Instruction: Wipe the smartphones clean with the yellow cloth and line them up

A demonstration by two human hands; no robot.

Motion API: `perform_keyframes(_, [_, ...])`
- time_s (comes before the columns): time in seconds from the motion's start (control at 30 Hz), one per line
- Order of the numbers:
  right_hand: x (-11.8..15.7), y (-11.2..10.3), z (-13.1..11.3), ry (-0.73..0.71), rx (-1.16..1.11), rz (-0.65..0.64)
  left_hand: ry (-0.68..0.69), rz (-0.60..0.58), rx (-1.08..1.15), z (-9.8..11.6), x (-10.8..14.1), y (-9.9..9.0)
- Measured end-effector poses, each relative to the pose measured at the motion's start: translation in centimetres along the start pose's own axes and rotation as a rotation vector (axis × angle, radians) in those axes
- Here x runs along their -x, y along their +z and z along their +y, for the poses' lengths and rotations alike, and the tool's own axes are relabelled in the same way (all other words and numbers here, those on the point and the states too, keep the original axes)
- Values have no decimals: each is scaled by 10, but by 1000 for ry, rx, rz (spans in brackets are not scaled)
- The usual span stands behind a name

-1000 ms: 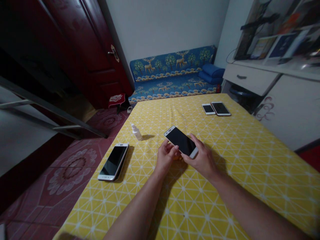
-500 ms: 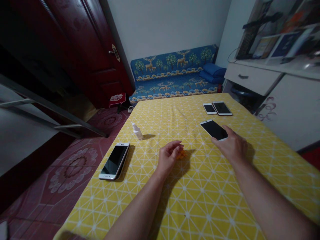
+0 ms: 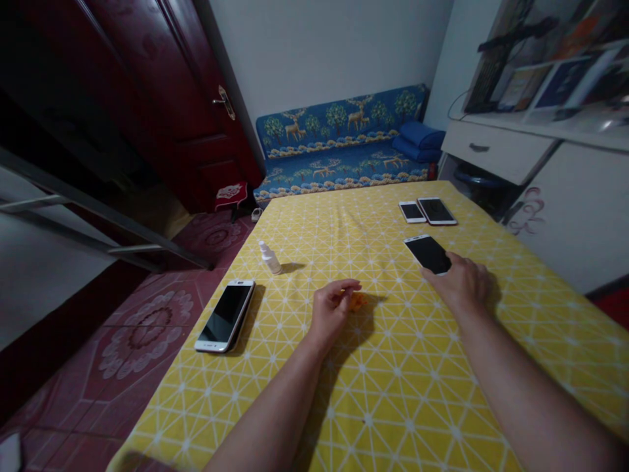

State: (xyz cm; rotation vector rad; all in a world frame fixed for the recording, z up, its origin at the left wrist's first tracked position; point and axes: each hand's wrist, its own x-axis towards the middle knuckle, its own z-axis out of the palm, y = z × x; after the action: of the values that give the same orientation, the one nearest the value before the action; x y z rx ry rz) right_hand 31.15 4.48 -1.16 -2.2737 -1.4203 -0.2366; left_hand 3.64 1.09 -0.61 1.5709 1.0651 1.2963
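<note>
My right hand (image 3: 459, 286) rests half-open on the near corner of a black-screened smartphone (image 3: 427, 254); my left hand (image 3: 331, 311), loosely curled, sits left of that phone, just beside a small orange scrap (image 3: 358, 301).

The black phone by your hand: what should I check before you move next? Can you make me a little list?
Right hand on the black phone: ok, its fingers touch the near corner.
Phone lying flat on the yellow tablecloth: ok.
Phone screen lit: not ok, it looks dark.
Left hand holding the small orange thing: cannot tell, the fingers are right beside it.
White-framed phone away from the table edge: not ok, it lies close to the edge.
Small spray bottle upright: ok.
</note>
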Motion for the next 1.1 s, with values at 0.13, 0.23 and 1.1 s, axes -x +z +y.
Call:
perform_keyframes(0.13, [0, 3, 3, 17, -18, 31, -17, 2, 18, 1, 0, 1])
perform_keyframes(0.23, [2, 1, 4, 39, -27, -5, -14, 18, 15, 0, 0, 0])
perform_keyframes(1.1, [-50, 30, 12, -76, 21, -31, 140, 102, -117, -6, -4, -3])
